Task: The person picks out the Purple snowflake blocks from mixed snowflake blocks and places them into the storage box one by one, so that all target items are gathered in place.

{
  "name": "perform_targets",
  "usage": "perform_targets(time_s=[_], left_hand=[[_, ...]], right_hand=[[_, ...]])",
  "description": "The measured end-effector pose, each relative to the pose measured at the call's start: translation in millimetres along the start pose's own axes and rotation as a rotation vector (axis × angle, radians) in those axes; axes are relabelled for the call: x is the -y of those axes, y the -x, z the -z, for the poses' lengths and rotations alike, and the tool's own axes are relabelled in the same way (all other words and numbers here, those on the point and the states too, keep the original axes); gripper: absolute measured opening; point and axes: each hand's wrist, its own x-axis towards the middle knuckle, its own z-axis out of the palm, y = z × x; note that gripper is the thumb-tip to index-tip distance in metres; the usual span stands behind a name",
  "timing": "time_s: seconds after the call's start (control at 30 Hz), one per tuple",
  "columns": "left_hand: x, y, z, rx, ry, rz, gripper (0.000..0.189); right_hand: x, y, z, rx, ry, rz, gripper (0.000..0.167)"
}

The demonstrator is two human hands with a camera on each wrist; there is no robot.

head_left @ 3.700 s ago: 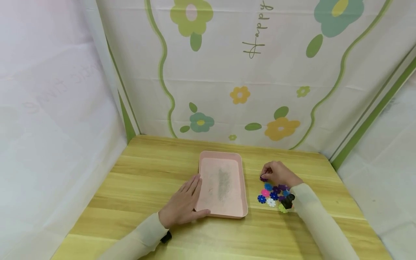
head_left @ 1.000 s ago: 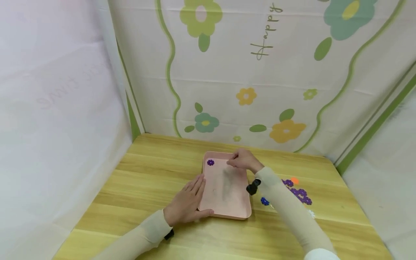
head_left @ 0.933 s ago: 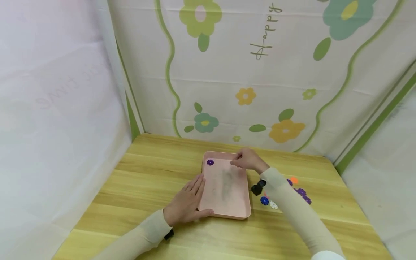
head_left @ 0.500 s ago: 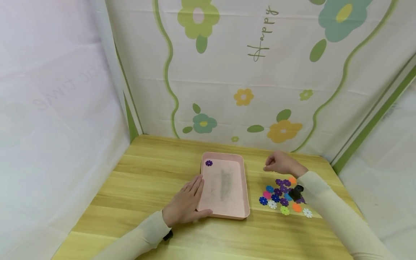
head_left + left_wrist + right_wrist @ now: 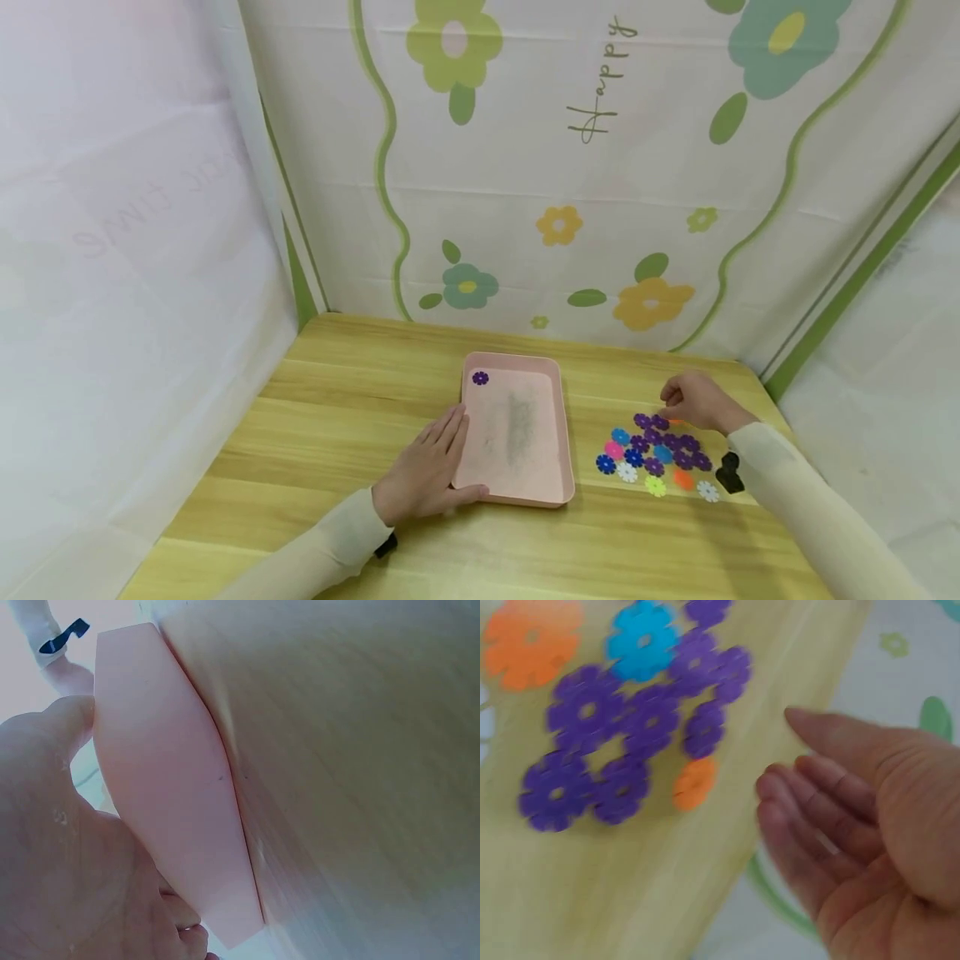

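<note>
A tray with one disc inside lies on the table, left of other discs.

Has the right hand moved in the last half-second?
Yes: in the head view, against the large orange printed flower, the right hand has shifted rightward and downward.

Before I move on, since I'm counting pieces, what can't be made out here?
Head: far orange disc, mostly hidden by the right grip.
Left wrist: inside of the pink tray, hidden by its wall.
Right wrist: topmost purple disc, cut off by the upper edge.
</note>
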Motion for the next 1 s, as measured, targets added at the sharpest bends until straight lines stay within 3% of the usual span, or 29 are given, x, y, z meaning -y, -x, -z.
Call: perform_targets(time_s=[0.2,0.43,0.8,1.0], left_hand=[[0.8,0.5,0.9,0.009,-0.007,0.001,0.107],[1.2,-0.2,0.0,0.007,-0.007,-0.006,0.107],[0.7,0.5,2.1,0.011,-0.007,-0.002,0.107],[-0.3,1.4,2.2,0.026,0.004,0.007,0.107]], right_hand=[[-18.3,0.3,-15.5,0.031,0.028,0.07,0.037],[-29.2,-2.5,-25.1,0.01,0.07,0.132,0.035],[-28.2,-5.8,-33.6,0.011,0.119,0.196,0.025],[-25.4,-6.8,-33.9,0.024,0.087,0.167,0.027]])
